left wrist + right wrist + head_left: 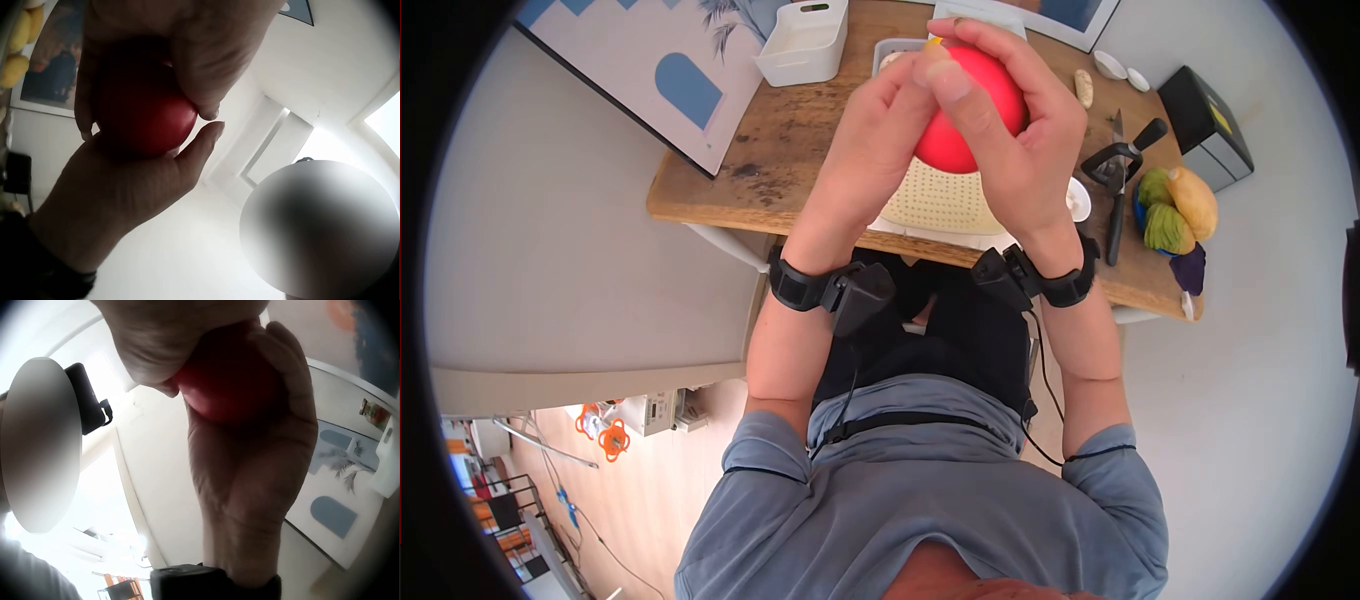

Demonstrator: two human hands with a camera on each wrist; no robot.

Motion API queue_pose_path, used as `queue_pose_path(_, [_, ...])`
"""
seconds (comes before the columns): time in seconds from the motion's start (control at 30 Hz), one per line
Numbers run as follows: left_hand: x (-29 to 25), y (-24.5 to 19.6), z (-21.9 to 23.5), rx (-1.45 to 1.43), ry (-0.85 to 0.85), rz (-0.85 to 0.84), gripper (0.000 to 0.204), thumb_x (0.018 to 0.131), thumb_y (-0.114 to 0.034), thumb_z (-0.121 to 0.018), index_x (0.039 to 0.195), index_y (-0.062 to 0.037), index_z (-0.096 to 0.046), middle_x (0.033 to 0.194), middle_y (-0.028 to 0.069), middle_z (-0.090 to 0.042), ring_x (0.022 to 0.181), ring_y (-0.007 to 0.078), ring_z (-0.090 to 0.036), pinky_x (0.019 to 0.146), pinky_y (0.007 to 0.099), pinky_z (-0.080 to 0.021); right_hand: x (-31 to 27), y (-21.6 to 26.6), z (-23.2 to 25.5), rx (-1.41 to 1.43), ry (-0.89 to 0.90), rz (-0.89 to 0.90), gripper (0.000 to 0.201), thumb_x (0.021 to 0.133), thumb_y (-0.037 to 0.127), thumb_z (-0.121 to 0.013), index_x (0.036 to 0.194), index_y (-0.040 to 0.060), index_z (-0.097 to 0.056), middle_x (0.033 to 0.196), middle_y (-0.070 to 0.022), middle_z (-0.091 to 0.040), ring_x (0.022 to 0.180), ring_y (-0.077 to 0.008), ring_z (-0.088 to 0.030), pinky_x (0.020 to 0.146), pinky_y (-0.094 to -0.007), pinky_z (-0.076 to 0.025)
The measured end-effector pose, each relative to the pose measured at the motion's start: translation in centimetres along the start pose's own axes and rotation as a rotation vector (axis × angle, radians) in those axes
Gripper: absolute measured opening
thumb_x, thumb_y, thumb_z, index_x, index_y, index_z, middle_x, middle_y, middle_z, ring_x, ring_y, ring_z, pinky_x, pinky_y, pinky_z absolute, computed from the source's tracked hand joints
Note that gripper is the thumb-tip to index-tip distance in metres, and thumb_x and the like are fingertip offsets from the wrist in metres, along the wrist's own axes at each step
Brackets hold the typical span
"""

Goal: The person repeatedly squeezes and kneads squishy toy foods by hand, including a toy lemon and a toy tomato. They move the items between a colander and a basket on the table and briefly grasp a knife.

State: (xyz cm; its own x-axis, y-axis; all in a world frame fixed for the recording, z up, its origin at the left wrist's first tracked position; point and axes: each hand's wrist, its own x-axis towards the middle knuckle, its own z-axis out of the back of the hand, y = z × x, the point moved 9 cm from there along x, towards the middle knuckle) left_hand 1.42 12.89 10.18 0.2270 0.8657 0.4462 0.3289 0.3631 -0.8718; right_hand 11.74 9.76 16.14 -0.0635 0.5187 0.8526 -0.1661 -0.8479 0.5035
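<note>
I'm at a worn wooden table (800, 150) with pale walls (1250, 330) around it and a framed print (620, 75) at its left end. Down to my left shows light wood-toned floor (690, 470); past my shoulder a bright opening (103, 487) glares white.

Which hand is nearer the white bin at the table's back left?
Left. The left hand, on the red ball, is right of the white bin and closer to the person; the right hand is farther right, around the ball.
</note>
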Motion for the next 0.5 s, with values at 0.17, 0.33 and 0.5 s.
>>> queue_pose_path(0.17, [0.6, 0.0, 1.3, 0.112, -0.103, -0.082, 0.050, 0.087, -0.031, -0.067, 0.123, -0.0016, -0.050, 0.112, 0.0081, -0.059, 0.102, 0.0146, -0.057, 0.086, 0.0295, -0.048, -0.3, -2.9, -0.8, 0.114, -0.049, -0.054, 0.040, 0.084, 0.029, -0.070, 0.109, -0.0023, -0.062, 0.101, -0.0123, -0.065, 0.088, -0.0180, -0.062, 0.074, -0.0272, -0.050])
queue_pose_path(0.33, [0.9, -1.4, 0.9, 0.396, -0.119, -0.314, 0.060, 0.076, -0.008, -0.076, 0.128, -0.0041, -0.048, 0.126, 0.0076, -0.052, 0.114, 0.0166, -0.052, 0.090, 0.0302, -0.047, -1.3, -6.5, -0.7, 0.378, -0.085, -0.457, 0.053, 0.085, 0.035, -0.069, 0.117, -0.0050, -0.056, 0.104, -0.0120, -0.062, 0.095, -0.0163, -0.060, 0.077, -0.0268, -0.051])
queue_pose_path(0.5, [0.5, -1.9, -1.7, 0.829, -0.069, -0.571, 0.075, 0.066, -0.001, -0.079, 0.133, -0.0054, -0.045, 0.130, 0.0091, -0.050, 0.118, 0.0230, -0.051, 0.097, 0.0333, -0.045, -2.4, -9.5, -0.5, 0.450, -0.055, -0.648, 0.066, 0.075, 0.040, -0.078, 0.117, -0.0061, -0.054, 0.102, -0.0119, -0.060, 0.095, -0.0163, -0.061, 0.080, -0.0272, -0.052])
